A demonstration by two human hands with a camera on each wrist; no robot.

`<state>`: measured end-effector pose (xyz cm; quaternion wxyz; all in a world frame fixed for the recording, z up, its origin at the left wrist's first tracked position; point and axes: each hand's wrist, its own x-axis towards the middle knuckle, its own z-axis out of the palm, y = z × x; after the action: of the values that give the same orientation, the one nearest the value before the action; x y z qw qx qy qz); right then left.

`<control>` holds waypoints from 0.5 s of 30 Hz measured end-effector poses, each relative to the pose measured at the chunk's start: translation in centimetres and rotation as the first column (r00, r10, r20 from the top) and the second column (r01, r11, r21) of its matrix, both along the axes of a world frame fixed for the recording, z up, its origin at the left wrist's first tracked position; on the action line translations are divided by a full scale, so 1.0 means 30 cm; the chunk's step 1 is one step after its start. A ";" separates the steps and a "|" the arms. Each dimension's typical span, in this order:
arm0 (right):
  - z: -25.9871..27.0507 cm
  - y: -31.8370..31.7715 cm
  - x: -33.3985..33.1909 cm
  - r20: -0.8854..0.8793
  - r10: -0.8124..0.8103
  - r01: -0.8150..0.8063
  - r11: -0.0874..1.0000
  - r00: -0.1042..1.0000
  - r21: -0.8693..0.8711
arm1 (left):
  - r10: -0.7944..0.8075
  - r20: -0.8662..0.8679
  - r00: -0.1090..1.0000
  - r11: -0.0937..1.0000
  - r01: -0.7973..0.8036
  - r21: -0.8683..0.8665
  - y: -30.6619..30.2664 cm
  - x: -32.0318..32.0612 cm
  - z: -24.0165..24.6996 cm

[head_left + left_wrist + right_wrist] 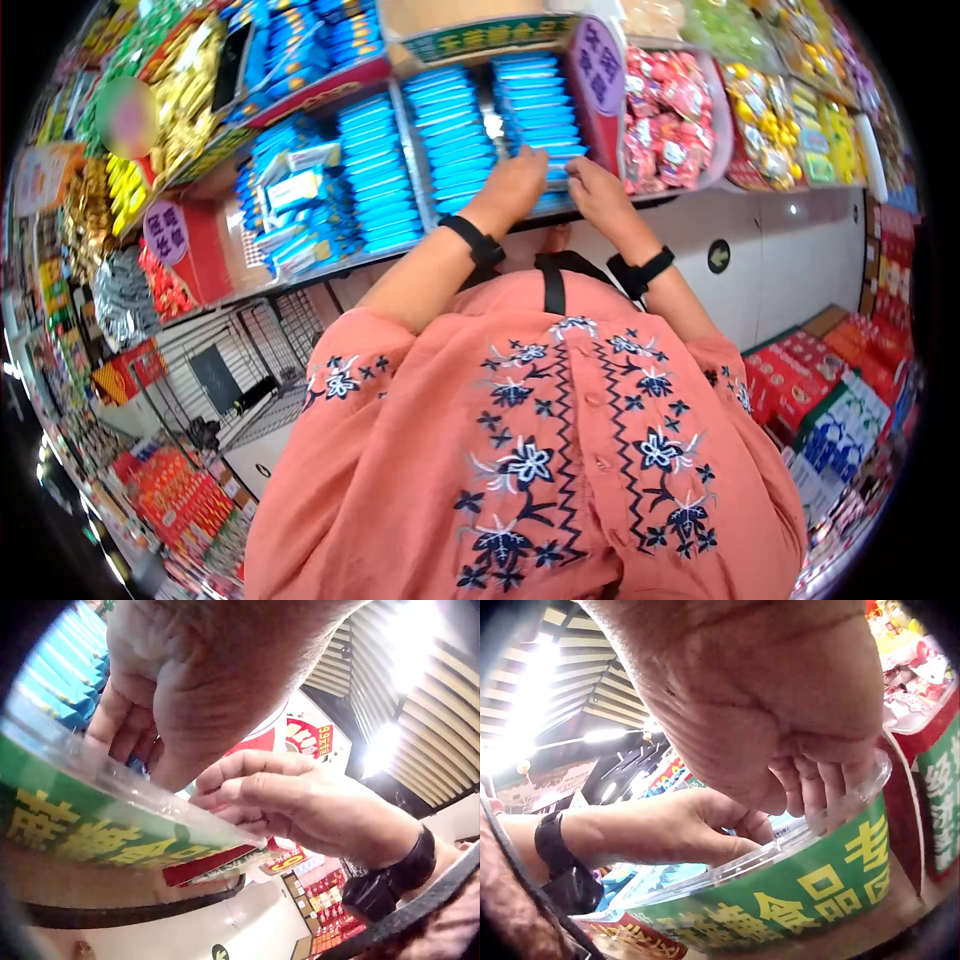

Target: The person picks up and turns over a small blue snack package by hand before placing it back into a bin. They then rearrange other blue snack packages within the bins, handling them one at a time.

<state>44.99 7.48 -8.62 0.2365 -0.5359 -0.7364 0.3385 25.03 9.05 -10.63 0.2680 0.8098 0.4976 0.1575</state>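
Rows of blue-wrapped snack packets (452,135) stand in a shop display bin. Over the front of this row is my left hand (517,188), fingers bent down among the packets, with a bit of blue wrapper showing between them in the left wrist view. My right hand (602,198) is just to its right at the same bin. Its bent fingers (832,787) reach behind the clear plastic rim (750,862), above a green label strip (810,896). What the right fingers hold is hidden, so I cannot tell. Each wrist wears a black strap.
Pink-wrapped sweets (668,120) fill a tub to the right. More blue packets (375,170) and loose white-blue ones (300,190) lie to the left. A wire shopping cart (265,345) stands below left. Red cartons (800,375) are stacked at lower right.
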 end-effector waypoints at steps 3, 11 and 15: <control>0.034 -0.007 -0.010 0.077 0.010 -0.011 1.000 0.997 0.014 | 0.066 -0.014 0.998 0.998 -0.066 -0.015 0.008 -0.061 0.118; 0.099 0.009 -0.040 -0.071 -0.069 0.059 0.990 0.995 -0.128 | 0.412 -0.260 0.873 0.874 -0.298 0.383 0.127 -0.712 0.256; 0.067 0.025 -0.062 -0.166 -0.078 0.054 0.988 0.983 -0.143 | 0.430 -0.470 0.771 0.860 -0.190 0.474 0.105 -0.923 0.205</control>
<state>43.14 8.24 -6.61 0.2723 -0.5440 -0.6702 0.4252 -2.66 12.21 -4.48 -0.0918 0.7608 0.6402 0.0537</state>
